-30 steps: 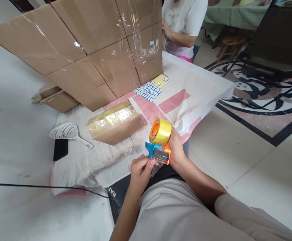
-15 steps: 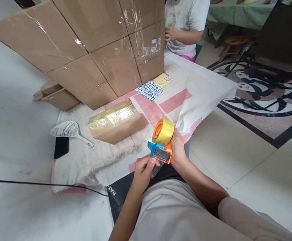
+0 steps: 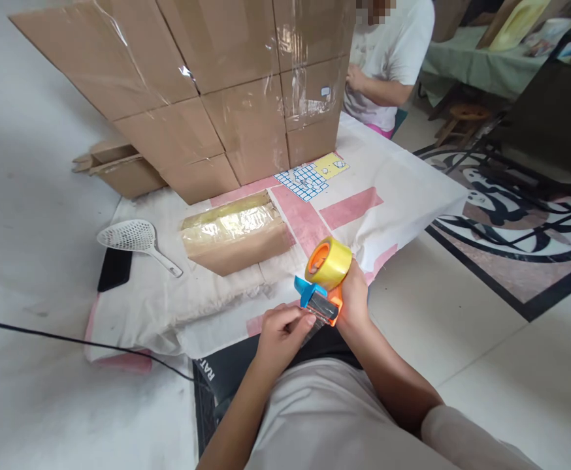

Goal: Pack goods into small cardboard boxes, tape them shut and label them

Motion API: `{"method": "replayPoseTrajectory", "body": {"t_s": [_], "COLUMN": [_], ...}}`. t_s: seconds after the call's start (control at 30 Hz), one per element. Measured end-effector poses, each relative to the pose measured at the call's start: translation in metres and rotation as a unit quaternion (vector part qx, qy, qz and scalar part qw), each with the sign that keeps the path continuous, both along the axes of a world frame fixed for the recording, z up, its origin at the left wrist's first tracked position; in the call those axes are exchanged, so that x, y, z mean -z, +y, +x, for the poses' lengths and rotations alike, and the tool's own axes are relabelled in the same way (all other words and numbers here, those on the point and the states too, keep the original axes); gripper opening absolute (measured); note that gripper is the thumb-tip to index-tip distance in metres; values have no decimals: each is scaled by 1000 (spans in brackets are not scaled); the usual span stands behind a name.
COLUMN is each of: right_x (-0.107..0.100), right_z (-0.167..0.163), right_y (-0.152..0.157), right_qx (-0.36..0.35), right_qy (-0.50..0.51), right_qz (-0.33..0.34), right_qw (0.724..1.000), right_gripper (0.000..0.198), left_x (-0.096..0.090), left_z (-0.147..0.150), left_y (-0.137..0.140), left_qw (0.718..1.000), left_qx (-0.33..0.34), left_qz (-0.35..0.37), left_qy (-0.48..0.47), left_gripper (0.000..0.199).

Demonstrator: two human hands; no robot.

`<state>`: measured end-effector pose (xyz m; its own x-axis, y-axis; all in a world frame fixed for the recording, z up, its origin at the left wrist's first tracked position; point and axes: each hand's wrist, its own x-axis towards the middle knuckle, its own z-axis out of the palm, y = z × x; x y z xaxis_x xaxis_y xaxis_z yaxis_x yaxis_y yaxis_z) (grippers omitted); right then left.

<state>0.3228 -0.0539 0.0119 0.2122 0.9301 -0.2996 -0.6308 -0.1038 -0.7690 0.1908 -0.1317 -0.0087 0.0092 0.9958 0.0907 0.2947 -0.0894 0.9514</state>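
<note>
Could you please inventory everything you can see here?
Tablecloth: 1, white and pink, centre.
Tape dispenser: 1, orange and blue with yellow roll, front centre.
Small carton: 1, brown, on the tablecloth.
Carton stack: 1, brown, upper left.
Open box: 1, brown, left of the stack.
Slotted scoop: 1, white, tablecloth's left.
Flat item: 1, black, partly under the scoop.
Patterned patch: 1, blue-white and yellow, near the stack.
Co-worker: 1, white top, beyond tablecloth.
Stool: 1, brown, background right.
Green cloth: 1, green, background right.
Chair: 1, black, right.
Floor inlay: 1, black and white, right.
Cable: 1, black, lower left.
Lettered item: 1, black, lower centre.
Left hand: 1, bare, pinching a clear tape strip.
Right hand: 1, bare, holding the dispenser.
</note>
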Motion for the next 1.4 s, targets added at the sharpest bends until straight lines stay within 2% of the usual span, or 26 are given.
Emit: {"method": "replayPoseTrajectory", "body": {"t_s": [0.13,0.27,0.33,0.4,0.47,0.53,0.63,0.7,0.73,0.77,0.83,0.87,0.9,0.93,0.97,1.0,1.03,1.07,1.1,1.13,1.17,1.2,1.27,1.3,1.33,1.4], "right_x": [-2,3,8,14,21,30,45,52,54,53,44,36,25,13,-2,-16,-31,-44,-56,-65,-71,-75,-78,-79,-81,-87], "right_z": [17,41,50,54,55,56,60,67,70,72,70,64,55,42,27,9,-8,-25,-41,-54,-64,-72,-80,-80,-79,-71], "right_y": [12,57,99,148,193,225,242,236,229,220,194,178,160,140,121,102,85,70,58,50,44,40,36,36,35,35], "right_qx": [36,147,121,65,39,19,-46,-75,-56,-10,125,182,203,160,65,-56,-168,-261,-294,-310,-315,-314,-323,-325,-324,-308], "right_qy": [-7,-129,-212,-248,-287,-321,-344,-366,-394,-432,-505,-527,-532,-520,-512,-514,-517,-527,-543,-557,-570,-579,-580,-574,-565,-536], "right_qz": [-8,66,135,195,227,229,196,168,150,131,116,133,177,243,317,390,452,501,531,550,564,572,582,585,587,585], "right_qw": [999,978,960,947,930,919,917,912,905,892,846,819,803,803,796,762,708,635,580,539,508,489,470,471,480,525], "right_gripper": [29,40,48,56,51,49,49,45,43,41,42,43,42,33,23,16,17,25,27,21,13,6,10,11,10,10], "left_x": [5,5,2,0,0,2,7,8,7,7,5,4,3,1,-1,-3,-5,-8,-10,-12,-13,-13,-10,-6,-1,9], "left_z": [-21,-52,-64,-71,-75,-80,-89,-98,-102,-106,-113,-115,-117,-117,-116,-115,-113,-110,-107,-104,-102,-100,-98,-99,-100,-106], "left_y": [6,5,3,2,4,7,12,15,16,18,20,22,23,25,26,27,27,26,25,23,20,18,12,11,9,9], "left_qw": [989,986,985,984,981,978,979,979,980,980,982,983,984,985,985,986,986,986,985,984,983,982,982,982,980,970], "left_qx": [-86,-154,-172,-174,-181,-187,-187,-187,-185,-182,-174,-168,-162,-155,-150,-145,-142,-141,-141,-142,-145,-148,-163,-176,-193,-231], "left_qz": [-15,-16,-1,17,28,32,40,47,50,53,59,63,68,73,78,81,85,90,96,102,107,109,93,72,42,-31], "left_qy": [121,56,8,-36,-71,-88,-76,-61,-57,-55,-50,-47,-42,-37,-30,-23,-13,-2,12,25,34,37,21,2,-23,-76], "left_gripper": [47,43,35,28,26,26,24,22,21,21,21,21,22,22,21,21,20,19,18,17,16,16,17,19,21,28]}}
